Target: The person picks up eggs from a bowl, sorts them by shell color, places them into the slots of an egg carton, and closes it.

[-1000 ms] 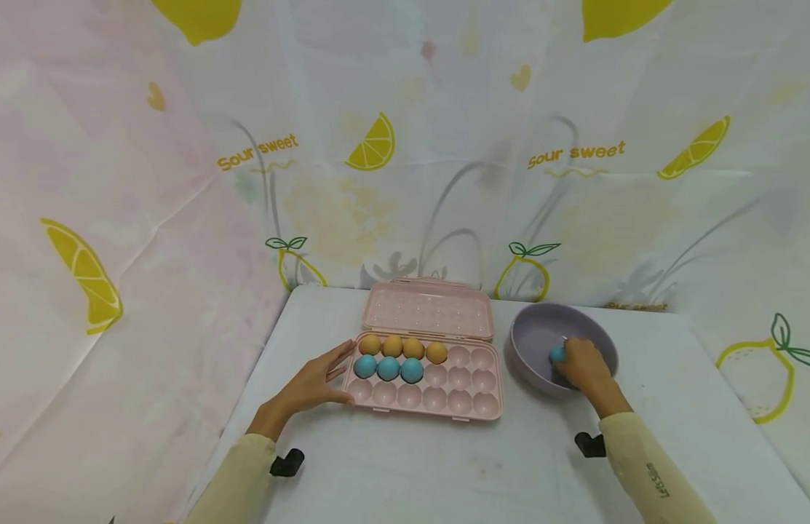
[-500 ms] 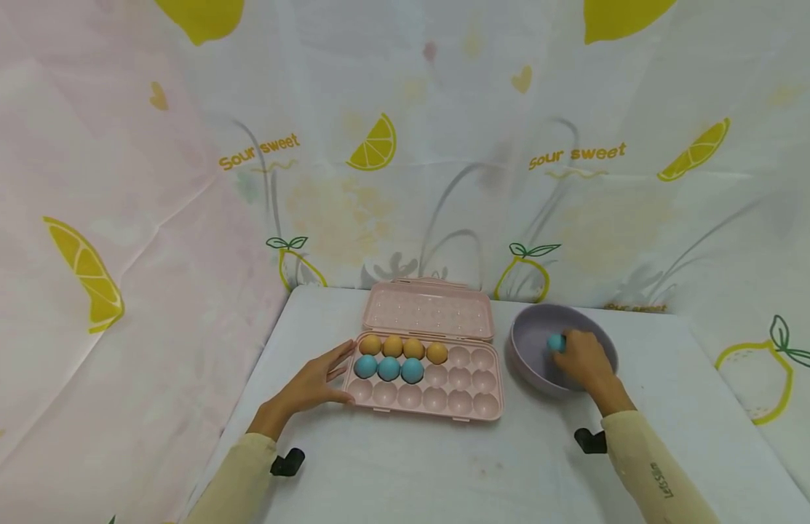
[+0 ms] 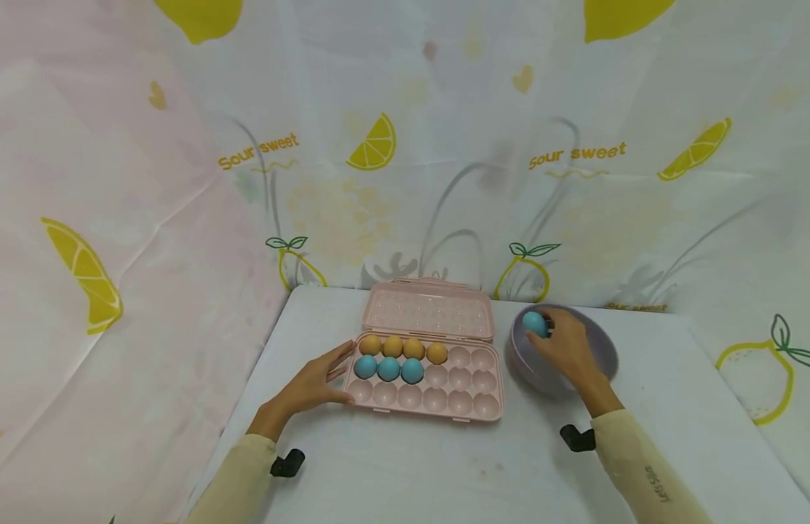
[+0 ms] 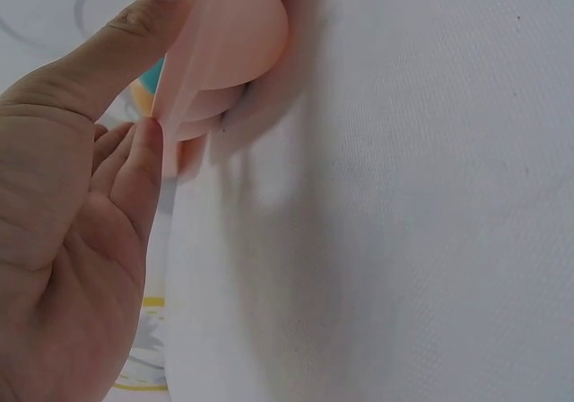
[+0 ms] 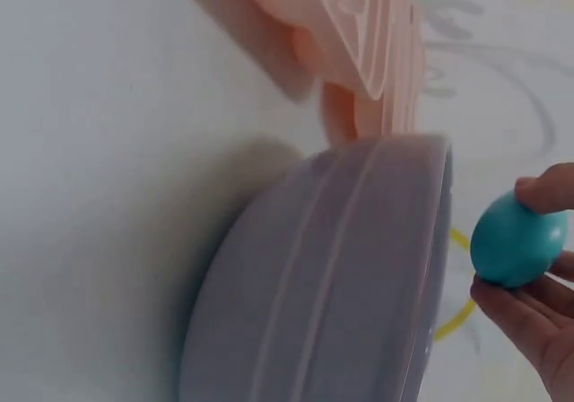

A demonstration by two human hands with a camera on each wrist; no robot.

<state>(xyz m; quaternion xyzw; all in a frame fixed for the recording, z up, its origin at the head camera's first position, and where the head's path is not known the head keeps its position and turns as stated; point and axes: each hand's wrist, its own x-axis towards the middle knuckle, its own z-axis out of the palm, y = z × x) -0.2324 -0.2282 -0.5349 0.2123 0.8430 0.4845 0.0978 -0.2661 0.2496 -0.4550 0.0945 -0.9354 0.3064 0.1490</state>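
Between the thumb and fingers of my right hand is a blue egg, raised over the left part of the purple bowl. In the right wrist view the egg is pinched at its top and underside, beyond the bowl's rim. My left hand rests along the left end of a pink egg carton, thumb toward the near corner and fingers toward the far one. The left wrist view shows its thumb and fingertips touching the carton's edge. The carton holds several orange eggs in the back row and three blue eggs in the middle row.
The carton's lid lies folded back behind it. Everything stands on a white-covered table. A lemon-print cloth hangs close behind the table and along its sides. The bowl stands just right of the carton.
My right hand has lifted the blue egg from inside the bowl and moved it up and left to the rim. The left hand and carton have stayed in place.
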